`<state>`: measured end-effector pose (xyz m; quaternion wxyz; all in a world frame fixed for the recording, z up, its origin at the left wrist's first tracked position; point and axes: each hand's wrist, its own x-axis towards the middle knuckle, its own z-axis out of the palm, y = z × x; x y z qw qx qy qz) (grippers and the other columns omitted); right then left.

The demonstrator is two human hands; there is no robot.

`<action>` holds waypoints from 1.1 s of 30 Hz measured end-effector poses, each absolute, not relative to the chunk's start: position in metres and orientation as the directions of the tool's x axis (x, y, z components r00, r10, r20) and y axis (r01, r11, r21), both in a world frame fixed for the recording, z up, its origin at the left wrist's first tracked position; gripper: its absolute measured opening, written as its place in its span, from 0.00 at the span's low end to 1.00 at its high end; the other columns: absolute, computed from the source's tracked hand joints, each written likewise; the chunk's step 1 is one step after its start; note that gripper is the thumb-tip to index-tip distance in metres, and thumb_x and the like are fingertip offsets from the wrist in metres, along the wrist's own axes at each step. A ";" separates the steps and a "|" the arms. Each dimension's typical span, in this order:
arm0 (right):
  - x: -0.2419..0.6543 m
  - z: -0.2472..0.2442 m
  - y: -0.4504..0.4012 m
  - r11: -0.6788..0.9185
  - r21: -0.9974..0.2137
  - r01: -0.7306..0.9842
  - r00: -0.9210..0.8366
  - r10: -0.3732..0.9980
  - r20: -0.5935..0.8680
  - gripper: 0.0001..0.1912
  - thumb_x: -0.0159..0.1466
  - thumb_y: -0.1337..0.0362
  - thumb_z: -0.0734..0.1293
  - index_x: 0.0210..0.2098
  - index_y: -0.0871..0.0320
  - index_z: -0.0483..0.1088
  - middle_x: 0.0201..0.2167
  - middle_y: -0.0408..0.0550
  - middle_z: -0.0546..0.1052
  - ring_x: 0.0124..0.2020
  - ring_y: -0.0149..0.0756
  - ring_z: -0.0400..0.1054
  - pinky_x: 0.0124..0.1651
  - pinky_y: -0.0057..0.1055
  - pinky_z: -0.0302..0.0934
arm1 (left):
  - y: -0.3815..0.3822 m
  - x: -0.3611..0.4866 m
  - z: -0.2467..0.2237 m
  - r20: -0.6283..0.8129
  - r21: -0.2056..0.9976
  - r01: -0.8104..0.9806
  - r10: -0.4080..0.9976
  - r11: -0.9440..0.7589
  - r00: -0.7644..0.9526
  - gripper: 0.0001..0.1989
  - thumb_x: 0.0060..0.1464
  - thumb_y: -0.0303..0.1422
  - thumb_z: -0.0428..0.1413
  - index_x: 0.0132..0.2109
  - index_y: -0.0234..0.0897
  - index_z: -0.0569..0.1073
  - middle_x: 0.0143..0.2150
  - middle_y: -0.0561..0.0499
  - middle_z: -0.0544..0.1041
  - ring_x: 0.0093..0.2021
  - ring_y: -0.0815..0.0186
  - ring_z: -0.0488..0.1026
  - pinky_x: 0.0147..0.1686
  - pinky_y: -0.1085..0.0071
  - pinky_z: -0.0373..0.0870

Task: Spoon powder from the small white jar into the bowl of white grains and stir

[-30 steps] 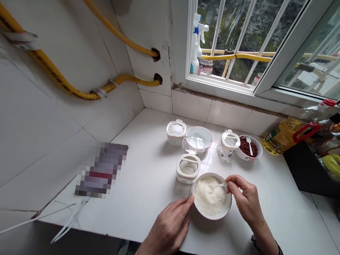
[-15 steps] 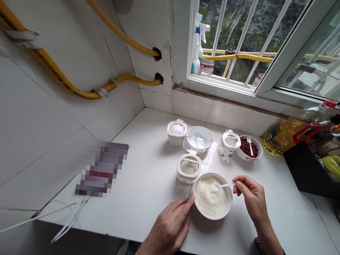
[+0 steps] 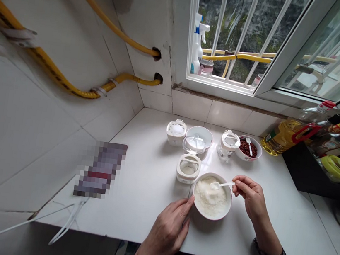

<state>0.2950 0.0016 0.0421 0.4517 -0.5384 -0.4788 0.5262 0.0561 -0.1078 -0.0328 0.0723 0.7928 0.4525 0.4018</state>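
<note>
A white bowl [image 3: 195, 204] of pale white powder or grains [image 3: 209, 208] stands near the counter's front edge. My left hand [image 3: 169, 228] holds its lower left side, the thumb at the rim and the other fingers curled, partly hidden. Between thumb and fingers, my right hand [image 3: 249, 192] pinches the handle of a small white plastic spoon [image 3: 227, 184]. The spoon's head is over the powder inside the bowl, and some white powder appears to be on it. Just behind the bowl, to the left, is a small square jar [image 3: 188, 176] with its clear lid [image 3: 195, 143] raised.
Farther back are a jar of white granules [image 3: 176, 132], a white bowl [image 3: 208, 133], a clear lidded jar [image 3: 227, 145] and a bowl of dark red bits [image 3: 251, 157] with a spoon. An oil bottle [image 3: 278, 135] and a black condiment rack [image 3: 302, 170] stand right. A cable [image 3: 66, 226] hangs left.
The spoon's head has shifted slightly left and up in the bowl, and its scoop shows more clearly above the powder. My left hand and the bowl stay in place.
</note>
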 end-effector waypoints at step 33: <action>0.293 0.067 -0.012 0.676 -0.469 0.568 -0.391 0.723 0.569 0.07 0.68 0.73 0.63 0.38 0.56 0.71 0.25 0.43 0.74 0.28 0.34 0.68 0.34 0.30 0.63 | -0.108 0.056 -0.034 0.579 0.485 0.647 0.771 -0.588 0.266 0.34 0.64 0.21 0.49 0.74 0.32 0.49 0.54 0.40 0.79 0.54 0.56 0.74 0.52 0.61 0.77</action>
